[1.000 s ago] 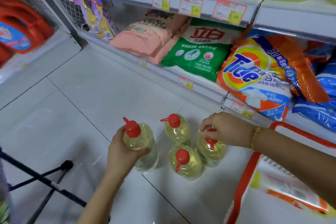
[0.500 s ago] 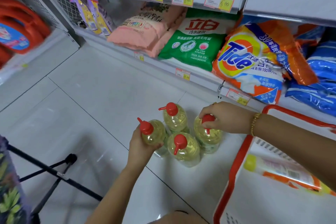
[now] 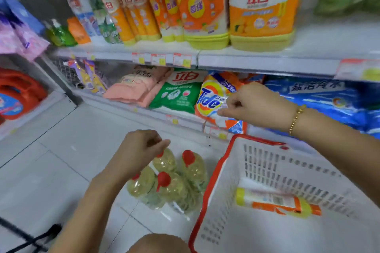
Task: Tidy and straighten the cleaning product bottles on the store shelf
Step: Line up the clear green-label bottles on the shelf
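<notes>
Red-rimmed basket (image 3: 214,170) beside bottles (image 3: 174,188); left hand (image 3: 139,150) fingers (image 3: 161,143) loose, empty; right hand (image 3: 254,106) curled before Tide bag (image 3: 209,96), grip unclear
</notes>
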Demonstrator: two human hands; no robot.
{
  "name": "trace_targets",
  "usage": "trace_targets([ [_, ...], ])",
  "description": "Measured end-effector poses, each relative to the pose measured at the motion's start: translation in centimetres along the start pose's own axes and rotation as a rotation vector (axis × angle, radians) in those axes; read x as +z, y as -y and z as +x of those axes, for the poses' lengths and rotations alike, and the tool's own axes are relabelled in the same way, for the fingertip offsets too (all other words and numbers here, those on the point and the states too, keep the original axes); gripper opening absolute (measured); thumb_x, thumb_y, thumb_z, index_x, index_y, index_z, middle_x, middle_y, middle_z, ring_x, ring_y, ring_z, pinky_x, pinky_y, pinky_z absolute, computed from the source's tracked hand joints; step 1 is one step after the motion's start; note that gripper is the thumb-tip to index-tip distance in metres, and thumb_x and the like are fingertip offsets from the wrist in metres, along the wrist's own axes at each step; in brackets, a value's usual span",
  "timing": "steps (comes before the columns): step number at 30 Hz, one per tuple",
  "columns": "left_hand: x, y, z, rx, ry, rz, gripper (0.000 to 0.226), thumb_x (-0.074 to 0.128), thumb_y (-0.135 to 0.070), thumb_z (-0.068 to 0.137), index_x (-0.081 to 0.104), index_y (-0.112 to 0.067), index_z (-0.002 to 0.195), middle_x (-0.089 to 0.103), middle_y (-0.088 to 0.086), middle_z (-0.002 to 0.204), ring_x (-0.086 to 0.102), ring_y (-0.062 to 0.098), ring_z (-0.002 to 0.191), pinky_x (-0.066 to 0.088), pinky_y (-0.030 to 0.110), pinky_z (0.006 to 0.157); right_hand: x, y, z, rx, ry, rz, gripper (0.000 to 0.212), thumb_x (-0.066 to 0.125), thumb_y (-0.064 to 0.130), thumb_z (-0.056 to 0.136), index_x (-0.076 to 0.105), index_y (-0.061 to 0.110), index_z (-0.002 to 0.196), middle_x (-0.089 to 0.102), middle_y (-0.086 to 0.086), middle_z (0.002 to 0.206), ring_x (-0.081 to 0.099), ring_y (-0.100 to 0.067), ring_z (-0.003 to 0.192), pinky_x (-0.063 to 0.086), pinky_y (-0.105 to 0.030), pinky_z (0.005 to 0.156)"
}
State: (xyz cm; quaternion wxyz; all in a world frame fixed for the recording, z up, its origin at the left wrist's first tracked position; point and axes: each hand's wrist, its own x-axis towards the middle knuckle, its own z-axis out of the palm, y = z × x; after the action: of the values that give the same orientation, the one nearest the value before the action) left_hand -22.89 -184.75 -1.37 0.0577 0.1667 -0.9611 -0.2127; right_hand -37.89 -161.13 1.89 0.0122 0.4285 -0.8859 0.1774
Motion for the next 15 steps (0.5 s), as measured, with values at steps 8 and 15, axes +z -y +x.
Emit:
trace_targets([
  [8, 0.0, -25.0, 6.8, 0.622, -0.014, -0.482, 0.026, 0.062, -0.041, 0.077, 0.059, -0.017, 0.068, 0.059, -0.005, 0.061, 0.053, -0.002, 0.060, 0.038, 0.010, 0.058, -13.9, -12.9, -9.7, 0.479, -0.685, -0.120, 0.019, 0.060, 0.028, 0.085, 0.064, 0.011, 0.077, 0.063, -0.006, 0.073, 0.057, -0.026, 0.076, 0.038, -0.031, 0.063],
  [15, 6.8, -38.4, 15.4, 0.503, 0.146, -0.702, 0.040, 0.073, -0.014, 0.083, 0.056, -0.009, 0.119, 0.060, 0.008, 0.115, 0.056, 0.015, 0.099, 0.045, 0.022, 0.081, -11.9, -19.8, -12.8, 0.700, -0.540, -0.184, 0.030, 0.056, 0.038, 0.091, 0.066, 0.015, 0.107, 0.069, -0.009, 0.100, 0.059, -0.028, 0.101, 0.044, -0.033, 0.080],
])
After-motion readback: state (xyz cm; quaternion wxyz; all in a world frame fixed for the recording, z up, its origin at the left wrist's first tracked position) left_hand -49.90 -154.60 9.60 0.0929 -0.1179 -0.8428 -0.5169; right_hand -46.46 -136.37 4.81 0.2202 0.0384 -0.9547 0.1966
